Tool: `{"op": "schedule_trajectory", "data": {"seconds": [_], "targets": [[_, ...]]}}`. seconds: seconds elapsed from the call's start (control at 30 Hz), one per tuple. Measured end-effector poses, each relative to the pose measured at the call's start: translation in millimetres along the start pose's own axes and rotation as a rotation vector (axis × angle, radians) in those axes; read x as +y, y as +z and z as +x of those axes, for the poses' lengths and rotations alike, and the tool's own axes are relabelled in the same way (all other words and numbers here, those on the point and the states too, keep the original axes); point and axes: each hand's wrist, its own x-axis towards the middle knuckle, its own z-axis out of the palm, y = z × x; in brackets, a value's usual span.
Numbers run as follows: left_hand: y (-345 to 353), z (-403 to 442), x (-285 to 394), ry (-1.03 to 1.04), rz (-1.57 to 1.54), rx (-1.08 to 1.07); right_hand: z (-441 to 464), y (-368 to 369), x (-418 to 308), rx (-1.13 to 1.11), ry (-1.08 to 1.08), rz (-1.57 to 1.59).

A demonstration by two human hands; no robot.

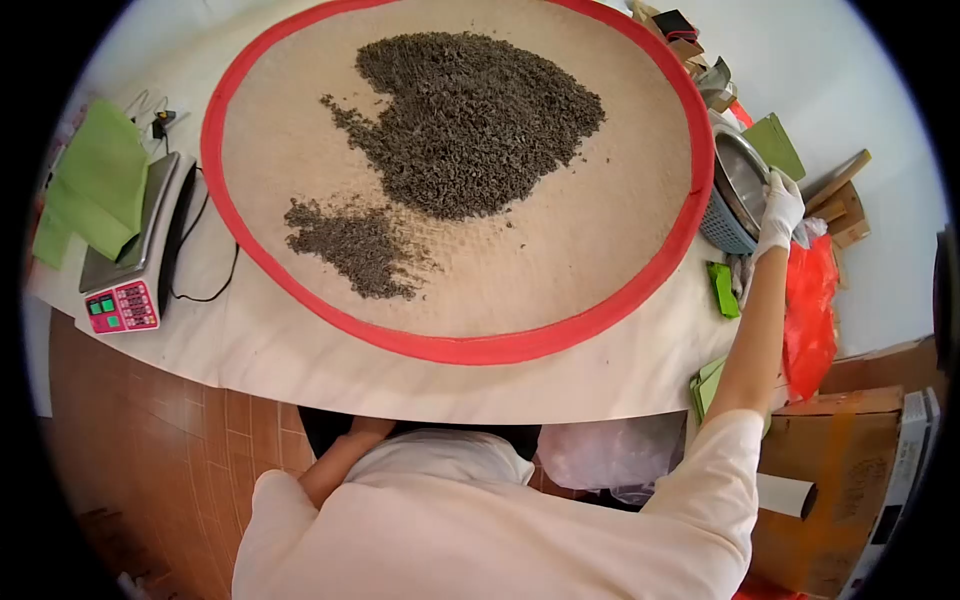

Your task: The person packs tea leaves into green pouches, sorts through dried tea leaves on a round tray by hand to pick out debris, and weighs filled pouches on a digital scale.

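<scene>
My right hand (pixel 784 210), in a white glove, reaches out to the far right and has its fingers closed on the rim of a round metal bowl (pixel 740 170). That bowl sits tilted in a blue-grey plastic basket (pixel 724 228). Of my left arm only the forearm (pixel 345 460) shows, low by the table's front edge; the hand itself is hidden. In front of me a large round tray (pixel 480 350) with a red rim carries a big heap of dark, dried, crumbly leaves (pixel 470 120) and a smaller heap (pixel 355 250) nearer its left front.
On the left stands a digital scale (pixel 125 305) with green packets (pixel 95 190) lying over it. A red plastic bag (pixel 810 310) and a small green packet (pixel 722 290) are by my right arm. Cardboard boxes (pixel 830 470) stand below on the right.
</scene>
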Motion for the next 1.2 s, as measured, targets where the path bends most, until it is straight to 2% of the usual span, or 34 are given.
{"op": "schedule_trajectory", "data": {"seconds": [0.03, 0.1, 0.13, 0.17, 0.23, 0.27, 0.3, 0.37, 0.4, 0.53, 0.6, 0.63, 0.67, 0.73, 0.77, 0.8, 0.83, 0.87, 0.9, 0.93, 0.97, 1.03, 1.1, 1.17, 1.2], "targets": [[-20, -3, 16, 0.017, -0.029, -0.011, 17, -12, 29, 0.006, 0.006, 0.021], [-82, 3, 57, -0.079, -0.200, -0.218, 33, -20, 65, -0.076, -0.088, -0.602], [-111, 5, 74, -0.179, -0.398, -0.430, 31, -20, 70, -0.128, -0.106, -0.659], [-127, 3, 80, -0.186, -0.389, -0.420, 27, -15, 65, -0.132, -0.106, -0.644], [-146, -4, 90, 0.026, -0.263, -0.243, 15, 2, 32, -0.110, -0.121, -0.639], [-159, -4, 97, 0.104, -0.271, -0.125, -1, 16, 9, -0.079, -0.204, -0.557], [-173, -5, 104, 0.095, -0.274, -0.124, -19, 31, -27, -0.058, -0.214, -0.634], [-199, -6, 117, 0.133, -0.253, 0.022, -40, 63, -65, -0.027, -0.373, -0.569], [-207, -5, 120, 0.174, -0.269, 0.108, -56, 74, -90, -0.041, -0.383, -0.566], [-247, 6, 117, 0.282, -0.153, 0.220, -32, 85, -96, 0.052, -0.321, -0.647], [-268, 14, 112, 0.317, -0.135, 0.280, -12, 82, -83, -0.110, 0.010, -0.288], [-276, 20, 107, 0.334, -0.131, 0.321, -20, 82, -86, -0.229, 0.068, -0.009], [-286, 30, 101, 0.380, -0.077, 0.348, 11, 97, -40, -0.225, -0.223, -0.101], [-304, 62, 95, 0.421, -0.029, 0.391, -47, 120, -67, -0.515, -0.210, -0.029], [-312, 85, 93, 0.424, -0.027, 0.405, -84, 136, -84, -0.536, -0.492, -0.239], [-322, 110, 97, 0.461, -0.053, 0.431, -112, 161, -88, -0.636, -0.255, -0.111], [-331, 139, 101, 0.500, -0.072, 0.453, -150, 170, -125, -0.870, -0.024, -0.023], [-337, 168, 99, 0.585, 0.004, 0.528, -168, 191, -129, -1.013, 0.061, 0.011], [-344, 197, 114, 0.520, -0.090, 0.528, -183, 210, -131, -1.154, 0.149, 0.050], [-351, 220, 119, 0.321, -0.352, 0.391, -201, 225, -137, -1.148, 0.069, -0.009], [-358, 248, 138, 0.225, -0.428, 0.412, -216, 239, -144, -1.142, -0.013, -0.071], [-366, 305, 144, 0.343, -0.584, 0.429, -234, 276, -139, -1.096, -0.323, -0.254], [-355, 351, 125, 0.309, -0.695, 0.440, -256, 302, -127, -1.219, -0.471, -0.411], [-336, 366, 110, 0.287, -0.817, 0.439, -293, 288, -137, -1.108, -0.674, -0.567], [-328, 364, 103, 0.232, -0.839, 0.397, -297, 282, -135, -1.221, -0.660, -0.499]]}}
